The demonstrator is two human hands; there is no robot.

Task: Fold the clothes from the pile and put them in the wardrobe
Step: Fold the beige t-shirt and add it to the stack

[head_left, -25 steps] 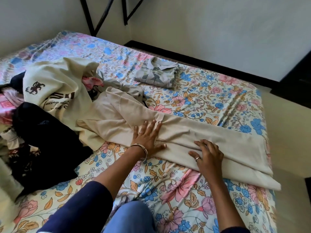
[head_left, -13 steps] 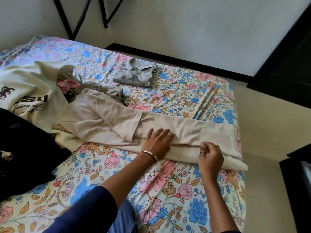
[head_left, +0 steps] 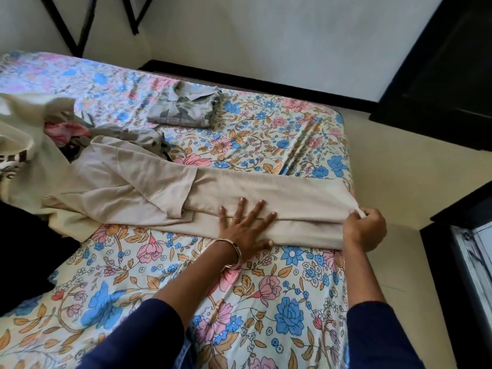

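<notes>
Bed (head_left: 239,302): covered by a floral sheet in blue, pink and orange on a pale ground, its right edge next to a pale floor. Beige garment (head_left: 239,187): long, laid lengthwise across the middle of the bed, partly folded along its length, one sleeve turned over the body at the left; its right end reaches the bed's right edge. Left hand (head_left: 246,227): flat on the beige garment near its near edge, fingers straight and spread, pressing the cloth down; a ring on one finger, a metal bangle (head_left: 234,253) at the wrist. Right hand (head_left: 364,227): at the garment's right end by the bed edge, fingers curled, pinching the upper layer of cloth between thumb and fingertips. Both forearms bare, dark blue sleeves (head_left: 138,334) pushed up toward the elbows. Folded grey shirt (head_left: 183,107): collared, patterned, lying flat on the far part of the bed, well apart from the beige garment. Pile of clothes (head_left: 61,131): unfolded, at the left of the bed, touching the left end of the beige garment; includes a cream garment (head_left: 21,155) with dark print, a pink piece and grey cloth. Black garment (head_left: 29,251): at the left edge, near side. Dark furniture (head_left: 447,75): beyond the bed at the right, identity not clear.
</notes>
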